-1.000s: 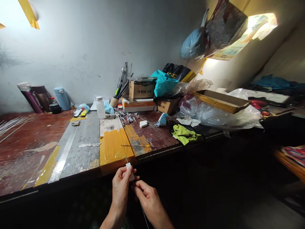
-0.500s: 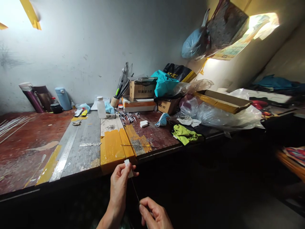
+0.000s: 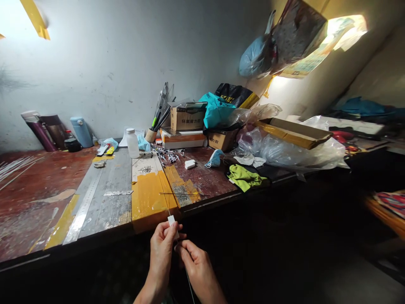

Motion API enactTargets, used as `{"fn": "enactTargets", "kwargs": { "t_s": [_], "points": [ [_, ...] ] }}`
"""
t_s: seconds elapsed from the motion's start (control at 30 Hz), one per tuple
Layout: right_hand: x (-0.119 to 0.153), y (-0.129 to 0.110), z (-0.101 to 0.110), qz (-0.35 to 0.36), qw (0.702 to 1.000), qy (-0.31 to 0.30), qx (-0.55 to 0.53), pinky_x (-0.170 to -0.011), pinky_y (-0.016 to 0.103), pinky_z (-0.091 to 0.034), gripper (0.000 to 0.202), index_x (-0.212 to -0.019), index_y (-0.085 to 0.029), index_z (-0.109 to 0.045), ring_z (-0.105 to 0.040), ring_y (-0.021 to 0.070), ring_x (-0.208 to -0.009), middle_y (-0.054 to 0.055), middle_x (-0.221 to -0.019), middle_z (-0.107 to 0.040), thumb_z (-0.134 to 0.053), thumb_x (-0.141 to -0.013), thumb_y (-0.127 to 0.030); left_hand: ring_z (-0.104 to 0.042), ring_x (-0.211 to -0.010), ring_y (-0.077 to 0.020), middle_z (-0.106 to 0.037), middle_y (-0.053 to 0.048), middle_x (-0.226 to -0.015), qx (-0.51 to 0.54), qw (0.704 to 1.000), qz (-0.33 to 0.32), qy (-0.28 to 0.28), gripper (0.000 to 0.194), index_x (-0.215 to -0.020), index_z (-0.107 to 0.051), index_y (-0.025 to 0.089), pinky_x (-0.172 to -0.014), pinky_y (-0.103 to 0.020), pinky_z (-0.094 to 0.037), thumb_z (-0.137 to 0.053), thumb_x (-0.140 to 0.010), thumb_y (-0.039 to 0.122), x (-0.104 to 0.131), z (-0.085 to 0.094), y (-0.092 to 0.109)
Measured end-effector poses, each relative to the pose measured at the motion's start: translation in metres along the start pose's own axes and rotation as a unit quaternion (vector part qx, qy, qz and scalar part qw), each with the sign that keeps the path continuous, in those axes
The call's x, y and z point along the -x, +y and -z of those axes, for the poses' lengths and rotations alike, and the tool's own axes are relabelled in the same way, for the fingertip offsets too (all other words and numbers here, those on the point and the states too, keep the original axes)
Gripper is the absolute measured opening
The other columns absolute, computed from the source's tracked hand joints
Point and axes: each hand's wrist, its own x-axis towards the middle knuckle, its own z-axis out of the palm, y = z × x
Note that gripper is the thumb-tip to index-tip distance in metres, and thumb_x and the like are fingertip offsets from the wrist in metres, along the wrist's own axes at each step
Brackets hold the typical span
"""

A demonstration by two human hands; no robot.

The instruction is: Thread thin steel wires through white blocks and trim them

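White blk | long axis fwd, sl. L | L grip: pinching blk | R grip: pinching rod

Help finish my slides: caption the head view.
Left hand holds a small white rectangular block; right hand pinches a thin grey rod below it.

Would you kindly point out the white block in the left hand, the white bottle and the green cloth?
White block [image 3: 171, 220]: head view, its exposed upper end.
White bottle [image 3: 133, 145]: head view, middle of its body.
Green cloth [image 3: 245, 177]: head view, middle of its folds.
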Motion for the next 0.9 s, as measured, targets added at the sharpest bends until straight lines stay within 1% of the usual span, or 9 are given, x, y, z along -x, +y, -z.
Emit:
{"fn": "enactTargets", "kwargs": {
  "t_s": [0.1, 0.23, 0.37, 0.43, 0.5, 0.57, 0.63, 0.8, 0.9],
  "points": [
    [-0.009, 0.001, -0.003, 0.011, 1.0, -0.002, -0.009, -0.052, 0.022, -0.032, 0.03, -0.076, -0.016, -0.059, -0.042, 0.011, -0.056, -0.002, -0.061, -0.048, -0.042, -0.093, -0.034, -0.063, -0.051, -0.0144, -0.07, -0.004, -0.069, 0.007, 1.0, -0.01, 0.006, 0.039, -0.078, -0.063, 0.013, -0.043, -0.021, -0.045, -0.079, -0.062, 0.045, -0.005, 0.002, -0.003],
    [-0.015, 0.001, -0.006, 0.019, 1.0, -0.01, -0.001, -0.049, 0.022, -0.031, 0.035, -0.079, -0.016, -0.062, -0.041, 0.0103, -0.052, -0.003, -0.058, -0.047, -0.039, -0.096, -0.037, -0.045, -0.035, -0.0068, -0.055, 0.006, -0.044, 0.005, 1.0, -0.02, 0.001, 0.038, -0.076, -0.066, 0.012, -0.034, -0.017, -0.033, -0.077, -0.064, 0.046, -0.008, 0.002, -0.003],
    [-0.016, 0.0, -0.007, 0.03, 1.0, -0.001, -0.007, -0.054, 0.02, -0.036, 0.021, -0.083, -0.018, -0.062, -0.051, 0.0121, -0.059, -0.001, -0.067, -0.056, -0.051, -0.09, -0.034, -0.057, -0.05, -0.0093, -0.071, -0.003, -0.067, 0.005, 0.999, -0.022, 0.032, 0.033, -0.077, -0.067, 0.012, -0.046, -0.018, -0.043, -0.078, -0.066, 0.042, -0.006, 0.001, 0.003],
    [-0.016, 0.002, -0.006, 0.026, 1.0, 0.008, -0.01, -0.055, 0.019, -0.038, 0.015, -0.083, -0.018, -0.062, -0.053, 0.0123, -0.062, 0.0, -0.07, -0.058, -0.055, -0.087, -0.031, -0.062, -0.057, -0.0116, -0.074, -0.005, -0.074, 0.009, 0.999, -0.019, 0.035, 0.032, -0.078, -0.066, 0.013, -0.054, -0.019, -0.047, -0.078, -0.066, 0.04, -0.005, 0.002, 0.004],
    [-0.016, 0.004, -0.005, 0.004, 1.0, -0.007, -0.021, -0.048, 0.019, -0.034, 0.021, -0.08, -0.017, -0.061, -0.048, 0.01, -0.053, -0.002, -0.061, -0.053, -0.052, -0.089, -0.034, -0.065, -0.059, -0.0141, -0.074, -0.006, -0.075, 0.016, 0.999, -0.013, 0.028, 0.032, -0.079, -0.065, 0.013, -0.054, -0.022, -0.049, -0.077, -0.067, 0.041, -0.006, 0.002, 0.004],
    [-0.017, 0.006, -0.003, -0.029, 0.997, -0.053, -0.049, -0.041, 0.019, -0.027, 0.031, -0.081, -0.016, -0.062, -0.038, 0.0076, -0.041, -0.005, -0.052, -0.047, -0.045, -0.092, -0.04, -0.067, -0.059, -0.0173, -0.073, -0.007, -0.076, 0.02, 1.0, -0.005, 0.022, 0.034, -0.08, -0.064, 0.014, -0.052, -0.024, -0.049, -0.078, -0.066, 0.042, -0.007, 0.003, 0.003],
    [-0.017, 0.006, -0.003, -0.043, 0.994, -0.08, -0.064, -0.038, 0.019, -0.024, 0.036, -0.085, -0.015, -0.062, -0.034, 0.0066, -0.037, -0.005, -0.05, -0.047, -0.041, -0.093, -0.044, -0.068, -0.059, -0.0188, -0.073, -0.007, -0.076, 0.019, 1.0, -0.001, 0.022, 0.035, -0.08, -0.064, 0.014, -0.049, -0.024, -0.049, -0.078, -0.065, 0.042, -0.007, 0.004, 0.002],
    [-0.013, 0.003, -0.005, 0.01, 1.0, -0.007, -0.014, -0.048, 0.019, -0.031, 0.018, -0.084, -0.017, -0.062, -0.043, 0.0083, -0.053, -0.002, -0.067, -0.054, -0.051, -0.09, -0.031, -0.068, -0.06, -0.0174, -0.073, -0.005, -0.074, 0.027, 0.999, -0.005, 0.024, 0.032, -0.077, -0.065, 0.014, -0.057, -0.025, -0.051, -0.078, -0.065, 0.04, -0.005, 0.003, 0.004],
    [-0.007, 0.002, -0.003, -0.005, 1.0, -0.015, -0.008, -0.05, 0.019, -0.03, 0.021, -0.08, -0.018, -0.061, -0.04, 0.0087, -0.054, -0.004, -0.062, -0.049, -0.048, -0.091, -0.029, -0.069, -0.062, -0.019, -0.073, -0.005, -0.076, 0.017, 1.0, -0.006, 0.011, 0.031, -0.078, -0.065, 0.014, -0.059, -0.026, -0.052, -0.075, -0.069, 0.042, -0.002, 0.003, 0.007]
  ]
}}
